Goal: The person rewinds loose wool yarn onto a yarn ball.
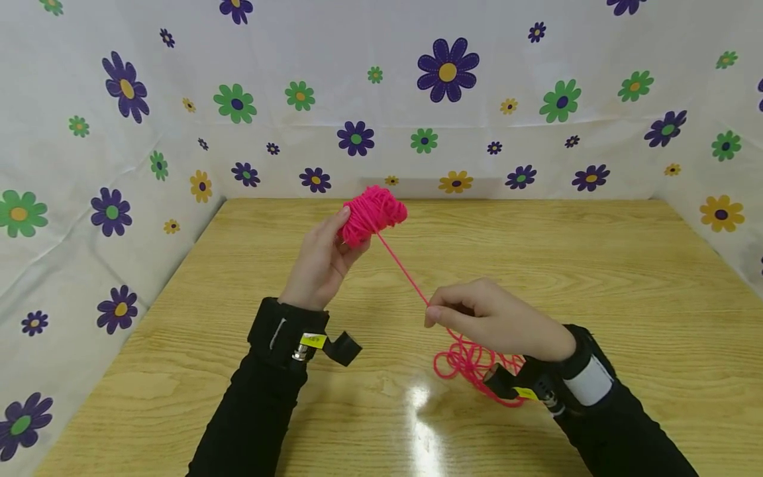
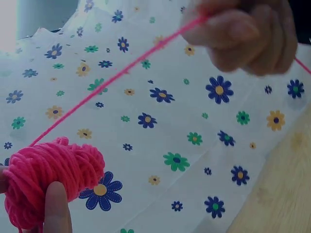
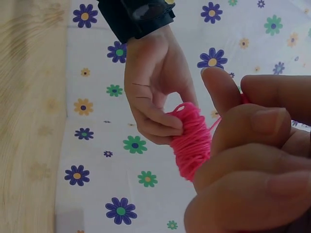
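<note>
A bundle of bright pink yarn (image 1: 374,213) is held up in my left hand (image 1: 322,260), thumb and fingers around its near end. From the bundle a single taut strand (image 1: 401,265) slants down to my right hand (image 1: 491,317), which pinches it between thumb and forefinger. In the left wrist view the wound yarn (image 2: 51,179) shows at lower left, with the right hand (image 2: 248,36) blurred above. The right wrist view shows the left fingers on the wound yarn (image 3: 192,143). Below the right hand, a loose tangle of the same yarn (image 1: 471,364) lies on the table, partly hidden by the wrist.
The wooden table (image 1: 197,371) extends under both arms. A white cloth with printed flowers (image 1: 381,93) hangs behind it and along both sides. Each wrist wears a black band with a small camera (image 1: 342,348).
</note>
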{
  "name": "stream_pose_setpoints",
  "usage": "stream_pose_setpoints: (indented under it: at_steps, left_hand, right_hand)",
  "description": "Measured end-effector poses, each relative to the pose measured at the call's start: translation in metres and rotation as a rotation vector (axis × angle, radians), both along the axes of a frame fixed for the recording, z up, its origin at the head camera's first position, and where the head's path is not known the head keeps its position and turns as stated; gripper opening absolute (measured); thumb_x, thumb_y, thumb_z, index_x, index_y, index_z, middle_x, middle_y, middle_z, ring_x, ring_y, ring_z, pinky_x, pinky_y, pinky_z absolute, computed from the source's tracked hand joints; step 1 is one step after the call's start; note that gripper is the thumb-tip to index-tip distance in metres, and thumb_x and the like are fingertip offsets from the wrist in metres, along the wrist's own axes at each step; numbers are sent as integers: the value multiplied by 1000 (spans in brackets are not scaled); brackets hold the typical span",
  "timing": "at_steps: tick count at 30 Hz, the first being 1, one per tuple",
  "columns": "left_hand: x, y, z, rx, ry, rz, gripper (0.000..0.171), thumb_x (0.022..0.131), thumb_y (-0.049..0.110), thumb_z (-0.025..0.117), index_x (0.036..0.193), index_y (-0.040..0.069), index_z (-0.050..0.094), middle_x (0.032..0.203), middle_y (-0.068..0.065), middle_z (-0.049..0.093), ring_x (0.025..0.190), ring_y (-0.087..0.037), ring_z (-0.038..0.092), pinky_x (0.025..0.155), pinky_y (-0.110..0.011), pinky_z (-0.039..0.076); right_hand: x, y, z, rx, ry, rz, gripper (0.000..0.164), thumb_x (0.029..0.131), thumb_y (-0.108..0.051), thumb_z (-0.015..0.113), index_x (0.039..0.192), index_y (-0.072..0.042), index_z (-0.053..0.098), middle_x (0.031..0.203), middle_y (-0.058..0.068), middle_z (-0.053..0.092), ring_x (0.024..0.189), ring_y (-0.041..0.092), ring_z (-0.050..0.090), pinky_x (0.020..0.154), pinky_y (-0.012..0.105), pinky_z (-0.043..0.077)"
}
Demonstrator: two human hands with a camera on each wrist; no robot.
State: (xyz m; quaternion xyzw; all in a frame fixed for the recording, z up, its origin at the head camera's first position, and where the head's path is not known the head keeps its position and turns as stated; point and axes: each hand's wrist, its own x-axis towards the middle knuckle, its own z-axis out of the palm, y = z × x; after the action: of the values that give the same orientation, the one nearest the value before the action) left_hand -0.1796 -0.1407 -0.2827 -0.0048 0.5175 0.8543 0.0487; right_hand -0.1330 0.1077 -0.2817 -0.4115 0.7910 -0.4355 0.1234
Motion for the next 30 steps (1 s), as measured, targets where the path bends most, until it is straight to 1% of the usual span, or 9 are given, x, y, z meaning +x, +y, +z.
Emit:
stream_pose_setpoints:
  at_steps: [4, 8, 10, 13, 17, 20, 23, 27, 30]
  left_hand:
    - [4, -4, 3, 219, -34, -125, 21, 107, 28, 42, 123, 17, 51, 106, 0, 57, 87, -7, 63, 78, -13, 54]
    - [9, -9, 5, 392, -42, -312, 18, 102, 29, 56, 114, 15, 57, 102, -4, 59, 82, -11, 65, 75, -16, 56]
    - [10, -11, 5, 430, -29, -414, 18, 99, 27, 62, 110, 13, 61, 100, -6, 61, 81, -13, 66, 75, -18, 57]
    - [12, -15, 4, 400, -1, -535, 19, 96, 25, 69, 108, 10, 65, 99, -7, 65, 84, -15, 68, 77, -20, 57]
    - [10, -18, 1, 233, 87, -665, 24, 91, 29, 74, 106, 12, 69, 97, -2, 67, 87, -11, 66, 80, -19, 56]
    - [8, -19, -2, 48, 183, -764, 28, 90, 38, 74, 106, 15, 69, 95, 3, 67, 86, -9, 63, 78, -19, 54]
    - [6, -19, -4, -141, 264, -849, 34, 88, 46, 73, 104, 16, 67, 92, 5, 66, 82, -7, 61, 74, -19, 52]
    - [7, -15, -3, -365, 265, -899, 50, 84, 52, 75, 104, 7, 63, 92, 2, 64, 78, -8, 61, 71, -20, 54]
    - [8, -14, -1, -499, 251, -906, 64, 82, 54, 76, 107, -3, 59, 93, -2, 63, 79, -10, 61, 71, -21, 55]
  right_hand:
    - [-4, 0, -3, 31, -13, 11, 18, 103, -7, 52, 97, -2, 68, 67, -7, 39, 55, 5, 33, 52, 25, 32]
    - [-11, -1, -8, 60, -9, 10, 18, 102, -7, 52, 95, -2, 68, 66, -8, 37, 55, 3, 31, 53, 24, 31]
    - [-14, 0, -10, 73, -14, 4, 19, 103, -7, 52, 96, -2, 68, 68, -7, 38, 56, 3, 31, 54, 24, 31]
    - [-20, 2, -13, 91, -34, -10, 19, 103, -8, 51, 96, -1, 68, 70, -6, 40, 57, 4, 32, 55, 24, 30]
    - [-26, 5, -16, 124, -55, -48, 20, 102, -7, 50, 97, 0, 69, 75, -2, 53, 61, 8, 39, 56, 23, 33]
    - [-30, 7, -17, 141, -57, -81, 20, 102, -7, 51, 98, 1, 69, 81, 3, 59, 65, 12, 43, 58, 24, 35]
    - [-33, 9, -18, 135, -52, -103, 20, 102, -8, 51, 99, 1, 69, 86, 7, 65, 72, 16, 49, 64, 25, 42]
    - [-35, 12, -17, 122, -33, -138, 19, 103, -8, 52, 99, 1, 69, 92, 8, 69, 80, 18, 54, 72, 29, 49]
    - [-35, 14, -15, 114, -22, -179, 18, 103, -9, 52, 99, 0, 68, 91, 7, 68, 80, 19, 51, 72, 30, 47]
